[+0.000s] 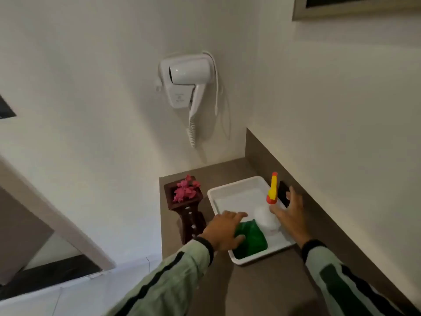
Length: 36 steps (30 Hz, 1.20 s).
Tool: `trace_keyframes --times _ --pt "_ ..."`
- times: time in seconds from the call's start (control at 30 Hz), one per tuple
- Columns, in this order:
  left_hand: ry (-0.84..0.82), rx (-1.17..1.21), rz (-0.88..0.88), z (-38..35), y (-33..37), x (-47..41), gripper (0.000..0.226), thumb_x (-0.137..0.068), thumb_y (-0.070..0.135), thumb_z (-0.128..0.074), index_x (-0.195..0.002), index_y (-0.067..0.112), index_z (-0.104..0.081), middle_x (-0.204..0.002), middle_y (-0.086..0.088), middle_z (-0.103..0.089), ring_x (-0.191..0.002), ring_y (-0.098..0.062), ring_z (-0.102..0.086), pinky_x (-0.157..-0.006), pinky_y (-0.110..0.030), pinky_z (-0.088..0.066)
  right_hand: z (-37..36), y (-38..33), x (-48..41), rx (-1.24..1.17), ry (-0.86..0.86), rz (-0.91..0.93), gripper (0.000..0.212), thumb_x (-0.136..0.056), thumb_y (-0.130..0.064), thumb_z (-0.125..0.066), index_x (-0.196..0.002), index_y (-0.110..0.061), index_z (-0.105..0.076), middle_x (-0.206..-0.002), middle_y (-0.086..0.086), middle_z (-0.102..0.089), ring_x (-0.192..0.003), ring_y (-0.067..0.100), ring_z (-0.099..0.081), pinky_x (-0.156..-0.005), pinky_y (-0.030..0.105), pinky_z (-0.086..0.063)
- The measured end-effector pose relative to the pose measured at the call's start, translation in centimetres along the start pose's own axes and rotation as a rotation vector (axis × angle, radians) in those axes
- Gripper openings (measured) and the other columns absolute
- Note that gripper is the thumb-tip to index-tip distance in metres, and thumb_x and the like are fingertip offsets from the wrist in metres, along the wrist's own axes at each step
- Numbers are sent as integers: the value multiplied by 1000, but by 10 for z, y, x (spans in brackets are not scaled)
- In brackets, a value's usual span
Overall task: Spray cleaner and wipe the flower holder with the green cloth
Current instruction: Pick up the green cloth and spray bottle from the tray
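A dark brown carved flower holder (190, 215) with pink flowers (185, 190) stands on the brown counter, left of a white tray (237, 188). In the tray lie a folded green cloth (251, 240) and a clear spray bottle (266, 218) with a yellow and orange nozzle (272, 189). My left hand (224, 229) rests flat on the left edge of the green cloth, thumb on the cloth, fingers spread. Beside the bottle's right side, my right hand (290, 209) is open with its thumb near the bottle's neck; whether it touches is unclear.
The counter (262, 286) sits in a corner between two white walls, with a brown backsplash (319, 201) on the right. A white wall-mounted hair dryer (189, 80) with a coiled cord hangs above. A small black object (283, 192) lies behind the tray.
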<state>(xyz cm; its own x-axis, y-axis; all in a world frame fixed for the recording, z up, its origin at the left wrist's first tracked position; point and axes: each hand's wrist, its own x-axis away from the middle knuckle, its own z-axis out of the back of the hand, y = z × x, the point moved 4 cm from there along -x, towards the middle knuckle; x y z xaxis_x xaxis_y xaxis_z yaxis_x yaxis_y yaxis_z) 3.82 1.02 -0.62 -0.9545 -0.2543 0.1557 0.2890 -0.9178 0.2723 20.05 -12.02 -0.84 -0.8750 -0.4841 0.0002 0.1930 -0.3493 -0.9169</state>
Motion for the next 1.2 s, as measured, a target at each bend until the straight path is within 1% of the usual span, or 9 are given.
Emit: trace_keyframes --times 0.1,0.3,0.47,0.63,0.83,0.97,1.07,1.13,1.2 --pt "-100 38 49 -29 -13 -23 60 -95 28 -55 -149 19 -31 -133 -20 -58 -120 -40 -54 -99 -46 -46 -12 19 -14 14 -46 -51 107 -65 -38 -86 -149 -23 -20 -148 9 -31 -133 29 -40 -105 48 -39" --pt "-160 36 178 -60 -30 -71 108 -86 38 -71 -157 12 6 -133 -22 -59 -121 -39 -55 -107 -49 -37 -34 14 -62 113 -34 105 95 -73 -36 -80 -148 -29 -23 -143 12 -40 -131 25 -41 -108 44 -38" --pt "-254 -4 185 -69 -37 -93 72 -71 51 -80 -132 18 -57 -125 -15 -58 -119 -36 -49 -101 -49 -36 -43 13 -67 123 109 180 64 -86 -6 -60 -145 -9 -35 -129 22 -53 -119 38 -51 -103 49 -43" --pt "-242 334 152 -48 -30 -83 41 -71 25 -83 -103 11 -62 -109 -13 -69 -102 -34 -63 -87 -44 -53 -15 -39 -48 175 325 413 58 -85 -16 -60 -138 -3 -41 -123 23 -61 -110 37 -59 -94 49 -51" --pt "183 642 175 10 -17 -1 44 -76 29 -75 -109 26 -46 -91 -2 -75 -80 -21 -73 -69 -35 -60 36 -90 22 -105 343 513 47 -89 -36 -57 -133 -45 -45 -116 -14 -61 -99 -1 -61 -84 7 -46" --pt "435 826 316 15 -30 88 48 -79 28 -78 -119 35 -54 -107 8 -71 -93 -2 -69 -77 -18 -58 34 -93 71 -134 267 534 25 -90 -36 -60 -113 -26 -61 -79 -28 -65 -80 -5 -65 -67 -4 -42" --pt "518 1055 551 -5 -48 152 41 -81 28 -80 -118 26 -62 -107 2 -74 -90 -9 -73 -75 -23 -62 -2 -67 102 -127 28 426 33 -86 -45 -63 -109 -22 -63 -72 -10 -70 -67 2 -65 -54 10 -48" --pt "571 1227 724 -20 -57 188 43 -80 26 -81 -118 19 -64 -104 -4 -75 -87 -17 -75 -71 -32 -64 -34 -44 120 -82 -125 342 11 -86 -30 -69 -94 -23 -69 -69 -1 -70 -65 10 -66 -56 27 -54" --pt "638 1346 858 -33 -62 222 40 -78 24 -83 -113 18 -66 -99 -7 -76 -85 -23 -75 -63 -34 -64 -62 -31 137 -34 -223 288 7 -84 -21 -71 -82 -28 -69 -71 -3 -71 -69 9 -67 -61 28 -56"
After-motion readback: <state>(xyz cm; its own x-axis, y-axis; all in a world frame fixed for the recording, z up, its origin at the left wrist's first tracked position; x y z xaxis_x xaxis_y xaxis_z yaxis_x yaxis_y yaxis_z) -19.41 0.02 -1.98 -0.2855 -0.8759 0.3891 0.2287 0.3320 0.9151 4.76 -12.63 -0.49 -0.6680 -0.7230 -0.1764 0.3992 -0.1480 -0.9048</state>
